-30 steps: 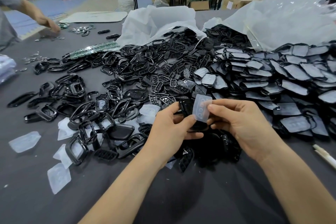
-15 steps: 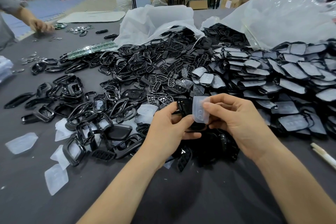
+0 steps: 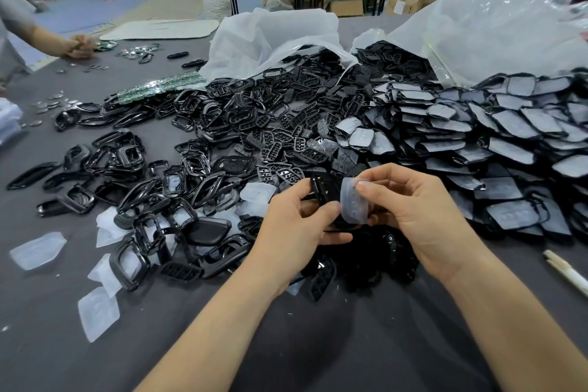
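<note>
A translucent button pad [image 3: 351,205] is held up over the near edge of the heap, touching a black key shell [image 3: 324,189] just to its left; the right hand [image 3: 420,210] pinches the pad between thumb and fingers, while the left hand [image 3: 296,223] curls its fingers round the shell. Below, loose black frames [image 3: 197,175] litter the grey desk [image 3: 286,344], stacked padded shells [image 3: 493,137] lie to the right, and spare clear pads [image 3: 38,250] to the left
</note>
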`<state>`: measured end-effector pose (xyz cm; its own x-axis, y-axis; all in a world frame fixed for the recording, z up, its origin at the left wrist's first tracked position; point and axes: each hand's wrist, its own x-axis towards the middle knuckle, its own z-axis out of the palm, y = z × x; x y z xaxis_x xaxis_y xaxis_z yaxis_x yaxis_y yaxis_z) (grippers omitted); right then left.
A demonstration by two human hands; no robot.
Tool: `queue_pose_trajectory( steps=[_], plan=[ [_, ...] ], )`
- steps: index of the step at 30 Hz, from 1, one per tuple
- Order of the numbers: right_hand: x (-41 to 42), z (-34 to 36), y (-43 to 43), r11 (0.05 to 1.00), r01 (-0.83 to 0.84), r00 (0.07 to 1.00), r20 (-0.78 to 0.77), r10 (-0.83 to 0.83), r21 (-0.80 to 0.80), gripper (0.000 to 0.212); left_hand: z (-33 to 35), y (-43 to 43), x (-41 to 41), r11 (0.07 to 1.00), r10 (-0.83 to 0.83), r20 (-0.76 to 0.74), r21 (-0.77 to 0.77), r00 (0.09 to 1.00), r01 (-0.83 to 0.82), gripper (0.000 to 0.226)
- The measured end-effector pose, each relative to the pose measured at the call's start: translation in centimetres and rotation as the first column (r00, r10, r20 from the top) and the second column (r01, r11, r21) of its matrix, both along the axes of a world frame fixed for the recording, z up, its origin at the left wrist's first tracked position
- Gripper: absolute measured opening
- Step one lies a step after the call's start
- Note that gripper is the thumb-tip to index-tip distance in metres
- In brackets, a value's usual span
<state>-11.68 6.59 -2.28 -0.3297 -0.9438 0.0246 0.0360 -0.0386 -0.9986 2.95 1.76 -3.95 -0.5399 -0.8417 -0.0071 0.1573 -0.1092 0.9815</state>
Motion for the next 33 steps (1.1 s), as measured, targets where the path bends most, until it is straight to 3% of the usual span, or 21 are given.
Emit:
queue_pose_trajectory(
  steps=[11,17,22,33],
  plan=[
    [-0.07,-0.04,-0.02,0.998,0.052,0.998,-0.019,-0.052,-0.044,0.016,-0.09,0.01,-0.05,1.0,0.007,-0.002,0.018,1.0,-0.007,0.02],
    [-0.26,0.1,0.06,0.996,0.066,0.982,0.183,-0.054,-0.057,0.019,-0.1,0.03,-0.15,1.0,0.02,-0.002,0.023,1.0,-0.02,0.022],
    [-0.35,-0.06,-0.08,0.996,0.071,0.958,0.28,-0.054,-0.053,0.034,-0.07,0.06,-0.2,1.0,0.017,-0.002,0.016,1.0,-0.017,0.022],
    [-0.45,0.13,0.07,0.999,0.041,0.999,0.015,-0.041,0.006,0.019,0.1,0.17,-0.2,0.999,0.013,0.001,0.037,1.0,-0.013,0.019]
  ],
)
